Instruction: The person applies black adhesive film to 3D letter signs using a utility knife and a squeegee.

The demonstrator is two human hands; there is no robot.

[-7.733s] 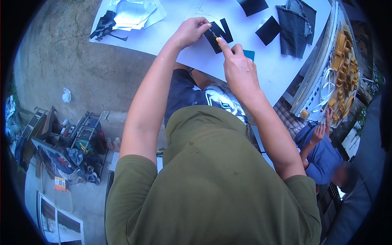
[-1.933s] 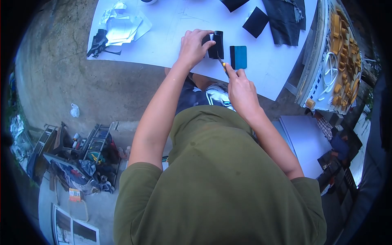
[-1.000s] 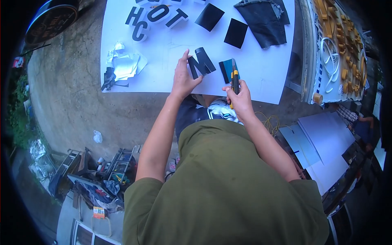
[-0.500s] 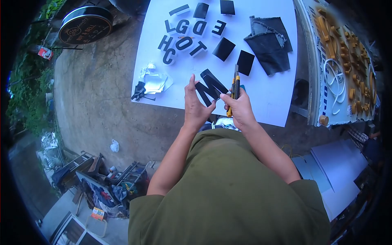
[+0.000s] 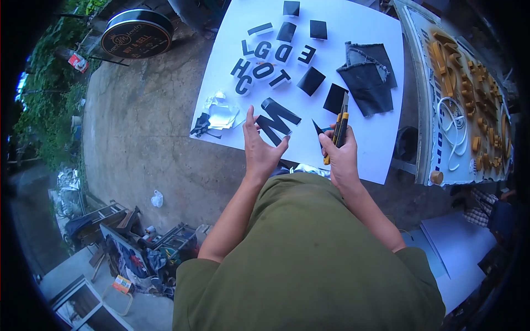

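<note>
"Cutting still, u think?"
"Prob not: R grip (image 5: pixel 345 157) is clenched on the knife (image 5: pixel 340 132), blade (image 5: pixel 345 103) now up off the black letter (image 5: pixel 277 122)."
"& L grip (image 5: pixel 263 151)?"
"Spread round the letter, by the near edge of the surface (image 5: pixel 371 154). Can't tell if it's pinching."

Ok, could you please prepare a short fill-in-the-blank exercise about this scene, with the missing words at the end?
The right hand holds a metal-bladed utility knife coloured black and ____.
The large black zigzag letter is nearer the ____ hand.
Just below the black-faced white letter H is the letter ____.
Missing words: yellow; left; C.
</note>
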